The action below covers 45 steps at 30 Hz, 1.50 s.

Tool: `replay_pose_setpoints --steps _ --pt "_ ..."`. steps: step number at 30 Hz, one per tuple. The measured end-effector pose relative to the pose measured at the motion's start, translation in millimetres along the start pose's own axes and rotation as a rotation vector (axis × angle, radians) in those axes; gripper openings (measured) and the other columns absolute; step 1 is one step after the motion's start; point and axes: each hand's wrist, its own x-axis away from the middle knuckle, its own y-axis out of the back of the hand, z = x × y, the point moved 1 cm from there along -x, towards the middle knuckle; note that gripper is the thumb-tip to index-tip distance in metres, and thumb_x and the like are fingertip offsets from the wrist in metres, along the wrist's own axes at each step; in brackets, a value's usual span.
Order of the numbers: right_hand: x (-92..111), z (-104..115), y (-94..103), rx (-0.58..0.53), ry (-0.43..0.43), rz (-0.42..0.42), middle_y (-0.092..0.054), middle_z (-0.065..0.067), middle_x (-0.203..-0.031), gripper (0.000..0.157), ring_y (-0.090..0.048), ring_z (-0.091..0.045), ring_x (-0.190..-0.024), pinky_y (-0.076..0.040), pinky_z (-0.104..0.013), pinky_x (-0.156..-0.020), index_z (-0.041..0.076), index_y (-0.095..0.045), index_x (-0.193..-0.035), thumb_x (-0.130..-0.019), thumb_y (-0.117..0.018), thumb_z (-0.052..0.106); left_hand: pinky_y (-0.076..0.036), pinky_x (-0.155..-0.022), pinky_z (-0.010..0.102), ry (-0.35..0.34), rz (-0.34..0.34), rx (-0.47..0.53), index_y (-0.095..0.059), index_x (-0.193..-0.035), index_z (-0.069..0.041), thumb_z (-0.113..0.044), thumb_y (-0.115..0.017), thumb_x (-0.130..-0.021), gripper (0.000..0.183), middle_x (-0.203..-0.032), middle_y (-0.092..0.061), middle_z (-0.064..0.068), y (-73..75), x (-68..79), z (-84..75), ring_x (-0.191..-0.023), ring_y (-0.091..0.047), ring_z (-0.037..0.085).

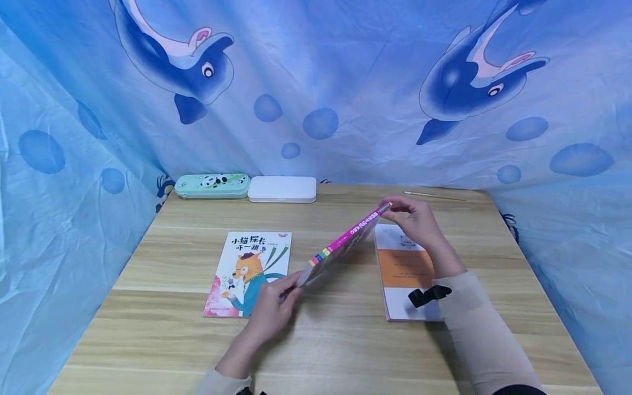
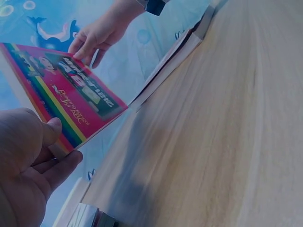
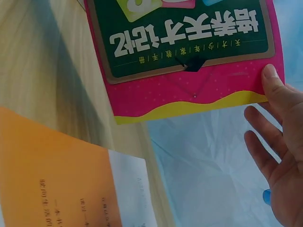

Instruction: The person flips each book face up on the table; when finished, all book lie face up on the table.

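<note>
A pink book [image 1: 351, 233] is held up over the middle of the table, tilted with its spine facing up in the head view. My left hand [image 1: 272, 307] pinches its near left end, thumb on the rainbow-striped cover in the left wrist view. At the far right end, my right hand [image 1: 412, 219] grips a corner between thumb and fingers. The right wrist view shows the cover's green panel with white characters and a yellow wavy border. Left of it lies a cat picture book [image 1: 247, 274]; an orange-and-white book [image 1: 405, 269] lies under my right forearm.
Along the table's back edge sit a mint panda pencil case [image 1: 212, 186] and a white case [image 1: 282, 189]. A thin pencil [image 1: 434, 196] lies at the back right. Blue dolphin-print curtains [image 1: 316, 82] hang behind the wooden table [image 1: 345, 351] and at its sides.
</note>
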Motion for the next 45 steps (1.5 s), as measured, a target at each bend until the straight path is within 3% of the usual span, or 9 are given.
replay_pose_setpoints --steps 8,14,23,32,38,45 --pt "-4 5 2.2 -0.014 0.024 0.022 -0.076 -0.014 -0.096 0.028 -0.072 -0.021 -0.078 -0.052 -0.016 -0.059 0.004 -0.072 -0.119 -0.091 -0.075 0.006 -0.059 -0.088 0.027 0.057 0.017 0.065 -0.067 -0.133 -0.009 -0.004 -0.068 -0.096 0.038 -0.124 -0.071 0.005 1.6 -0.6 -2.6 -0.109 -0.069 0.015" --pt "-5 9 2.5 -0.021 0.021 0.027 -0.076 -0.015 -0.099 0.03 -0.074 -0.022 -0.084 -0.055 -0.015 -0.064 0.003 -0.071 -0.121 -0.091 -0.074 0.007 -0.058 -0.091 0.03 0.111 0.027 0.074 -0.064 -0.136 -0.011 -0.01 -0.067 -0.098 0.039 -0.127 -0.069 0.005 2.6 -0.9 -4.5 -0.114 -0.068 0.017" --pt "-8 10 -0.8 -0.004 -0.049 0.019 -0.074 -0.012 -0.099 0.032 -0.073 -0.025 -0.086 -0.056 -0.017 -0.065 0.007 -0.07 -0.125 -0.094 -0.073 0.017 -0.058 -0.09 0.029 0.09 0.008 0.112 -0.065 -0.134 -0.009 -0.008 -0.071 -0.094 0.041 -0.122 -0.072 0.009 -0.1 -0.5 -2.7 -0.109 -0.07 0.021" --pt "-11 8 -10.6 -0.022 -0.085 0.021 -0.075 -0.013 -0.1 0.033 -0.07 -0.019 -0.082 -0.055 -0.019 -0.065 0.005 -0.071 -0.126 -0.094 -0.074 0.015 -0.06 -0.082 0.025 0.153 0.02 0.226 -0.059 -0.14 -0.005 -0.002 -0.076 -0.088 0.054 -0.118 -0.073 0.013 -3.1 -0.8 -0.3 -0.103 -0.073 0.021" --pt "-12 2 -20.6 -0.045 -0.17 0.022 -0.074 -0.011 -0.101 0.037 -0.067 -0.015 -0.084 -0.055 -0.019 -0.067 0.007 -0.07 -0.127 -0.093 -0.076 0.02 -0.06 -0.08 0.025 0.22 0.018 0.292 -0.059 -0.138 -0.001 -0.001 -0.079 -0.084 0.057 -0.11 -0.074 0.017 -7.1 1.0 1.2 -0.099 -0.074 0.024" --pt "-13 -5 -32.8 -0.086 -0.3 0.008 -0.075 -0.013 -0.104 0.041 -0.067 -0.02 -0.088 -0.055 -0.022 -0.066 0.005 -0.069 -0.127 -0.093 -0.077 0.026 -0.06 -0.08 0.026 0.284 -0.028 0.344 -0.046 -0.148 0.003 0.002 -0.08 -0.082 0.074 -0.115 -0.072 0.019 -11.0 2.3 5.9 -0.099 -0.074 0.025"
